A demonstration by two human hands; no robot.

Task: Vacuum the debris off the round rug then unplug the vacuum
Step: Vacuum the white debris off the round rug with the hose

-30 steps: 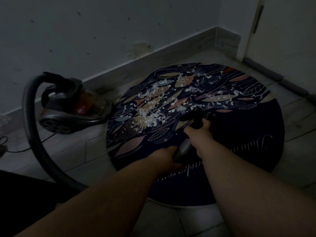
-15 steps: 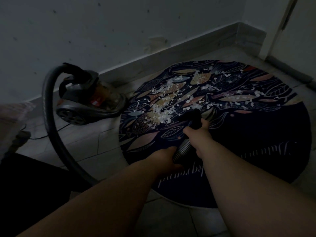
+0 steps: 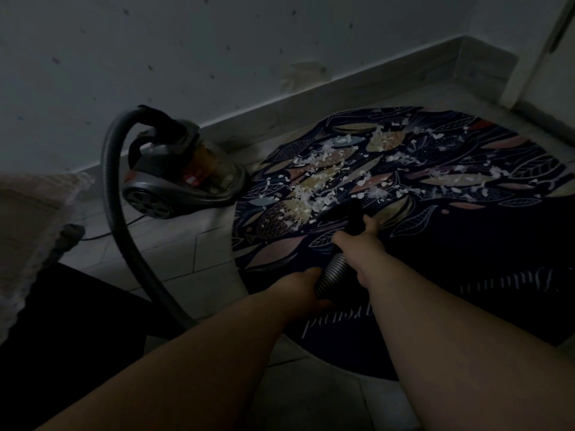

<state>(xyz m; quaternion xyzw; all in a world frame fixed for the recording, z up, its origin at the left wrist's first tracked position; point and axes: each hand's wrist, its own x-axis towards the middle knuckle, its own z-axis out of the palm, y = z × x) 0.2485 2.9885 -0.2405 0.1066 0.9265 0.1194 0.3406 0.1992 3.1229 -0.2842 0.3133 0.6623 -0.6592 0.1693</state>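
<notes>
A dark round rug [image 3: 466, 269] with a leaf pattern lies on the tiled floor. White debris [image 3: 314, 181] is scattered over its far half. My right hand [image 3: 361, 247] grips the black nozzle [image 3: 345, 214] of the vacuum hose, whose tip rests at the near edge of the debris. My left hand [image 3: 301, 290] holds the ribbed hose [image 3: 331, 275] just behind it. The grey canister vacuum [image 3: 180, 181] sits by the wall, left of the rug, with the hose looping up and round to me.
A thin power cord [image 3: 102, 234] runs left from the vacuum along the floor to a dark plug-like shape [image 3: 67, 239]. A pale fabric edge [image 3: 28, 231] is at far left. The wall and skirting run behind; a door frame [image 3: 529, 66] stands at the right corner.
My view has swung left, so the vacuum and rug sit further right in frame. Both hands keep their hold on the hose and nozzle at the debris edge.
</notes>
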